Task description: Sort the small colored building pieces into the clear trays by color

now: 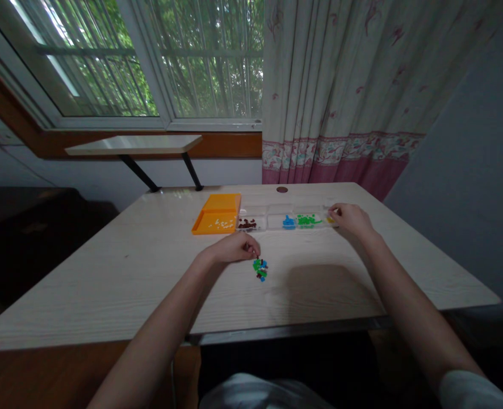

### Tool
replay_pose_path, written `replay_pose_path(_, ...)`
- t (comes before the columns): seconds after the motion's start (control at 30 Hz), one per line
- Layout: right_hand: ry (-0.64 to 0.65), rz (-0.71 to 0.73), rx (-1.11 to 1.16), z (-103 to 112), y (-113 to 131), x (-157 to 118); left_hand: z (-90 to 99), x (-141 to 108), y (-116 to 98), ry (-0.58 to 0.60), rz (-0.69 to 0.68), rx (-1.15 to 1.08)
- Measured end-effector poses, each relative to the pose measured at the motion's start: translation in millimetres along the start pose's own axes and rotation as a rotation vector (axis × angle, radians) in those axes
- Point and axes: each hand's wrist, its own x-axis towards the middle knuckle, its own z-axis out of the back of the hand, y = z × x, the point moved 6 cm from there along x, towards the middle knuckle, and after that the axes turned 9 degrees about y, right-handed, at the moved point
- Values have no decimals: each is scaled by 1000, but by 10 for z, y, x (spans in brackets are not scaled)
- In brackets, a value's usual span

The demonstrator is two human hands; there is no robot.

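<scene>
My left hand (238, 247) is closed, its fingertips at the upper end of a small cluster of green, blue and dark red pieces (260, 269) on the table. Its fingers seem to pinch the cluster's tip, though the contact is tiny. At the right end of the clear boxes, my right hand (348, 217) has its fingers together over yellow pieces (330, 220); whatever they hold is too small to see. Green pieces (306, 220), blue pieces (289, 222) and dark brown pieces (247, 224) lie in separate compartments. An orange case (219, 203) stands open with white pieces (221, 223) inside.
The pale wooden table (158, 284) extends to both sides. A small raised shelf (136, 145) on black legs stands at the back left. A dark round disc (282, 190) is near the back edge, below the curtain (311, 113).
</scene>
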Motion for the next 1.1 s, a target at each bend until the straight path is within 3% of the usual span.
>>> replay_pose_path(0.1,-2,90,61,-29,211,-45,-20,7,-14,6,-5,6)
replay_pose_path(0.23,6,302,178,-106,734,-235,-33,18,-56,-2,-9,-21)
replay_pose_path(0.33,80,504,324,-201,1172,-439,24,25,-95,-126,-15,-57)
replay_pose_path(0.47,194,626,492,-348,1525,-628,43,50,-144,-242,-39,-87)
replay_pose_path(0.73,254,596,748,-494,1599,-649,-14,79,-206,-310,-44,-58)
replay_pose_path(1.1,146,577,788,-363,1532,-629,55,72,-203,-448,-49,-26)
